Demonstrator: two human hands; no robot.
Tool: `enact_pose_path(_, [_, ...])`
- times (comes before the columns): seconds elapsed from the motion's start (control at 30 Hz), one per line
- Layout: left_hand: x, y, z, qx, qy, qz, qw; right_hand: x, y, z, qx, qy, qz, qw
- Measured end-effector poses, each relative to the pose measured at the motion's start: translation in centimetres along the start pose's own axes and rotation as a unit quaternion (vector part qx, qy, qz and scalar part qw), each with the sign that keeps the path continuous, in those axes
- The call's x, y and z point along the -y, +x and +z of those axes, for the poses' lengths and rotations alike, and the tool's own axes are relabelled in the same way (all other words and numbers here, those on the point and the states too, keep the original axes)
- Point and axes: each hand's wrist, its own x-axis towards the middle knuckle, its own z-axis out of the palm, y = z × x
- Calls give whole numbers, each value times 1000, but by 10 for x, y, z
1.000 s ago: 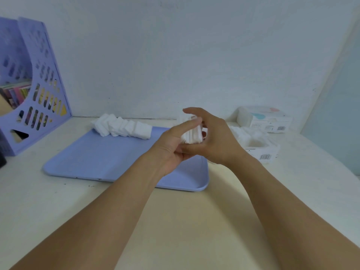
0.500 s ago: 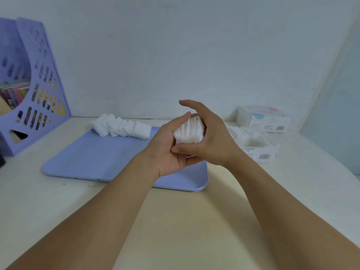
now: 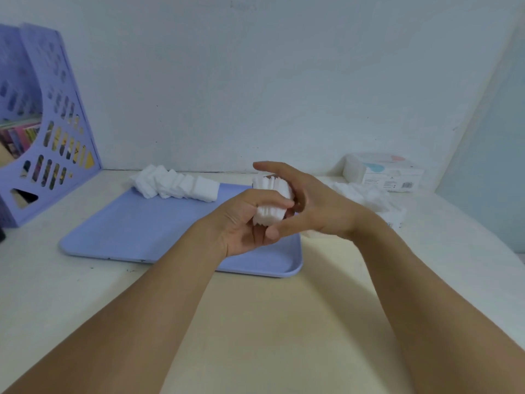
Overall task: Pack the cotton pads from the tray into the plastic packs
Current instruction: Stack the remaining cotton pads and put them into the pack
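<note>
- Your left hand (image 3: 244, 223) has its grip curled round a stack of pads (image 3: 271, 201), thumb over the top, held in the air above the tray's (image 3: 142, 231) right part.
- Your right hand (image 3: 309, 206) cups the stack's far side; fingers mostly straight, thumb under the near edge. It looks like steadying, not gripping.
- Step in hand, as I read it: squaring the stack before it goes in a pack.
- Press both ends evenly so the pad edges line up; don't squeeze hard, they're soft and will splay.
- Open pack (image 3: 366, 199) lies on the counter (image 3: 270, 322) right of the tray, already holding pads; carry the stack there edge-first.
- More pads (image 3: 176, 186) remain in a row at the tray's far left. Closed pack (image 3: 383, 173) sits far right by the wall.
- Purple file rack (image 3: 48, 126) far left, well apart; ignore.
</note>
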Motion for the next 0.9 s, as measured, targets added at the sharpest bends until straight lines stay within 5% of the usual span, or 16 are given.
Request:
enact_pose_path(0.2, [0,1,-3,91,-24,-44,995,5,-10,-17,55,89,33,994])
enact_pose_path(0.43, [0,7,10,28,-71,18,997,8,-11,-25,-74,80,27,994])
enact_pose_path(0.57, [8,13,21,-18,23,46,999,3,-11,-28,-104,24,43,993])
enact_pose_path(0.9, [15,24,22,-99,-44,125,986,1,-12,-32,-174,-49,8,983])
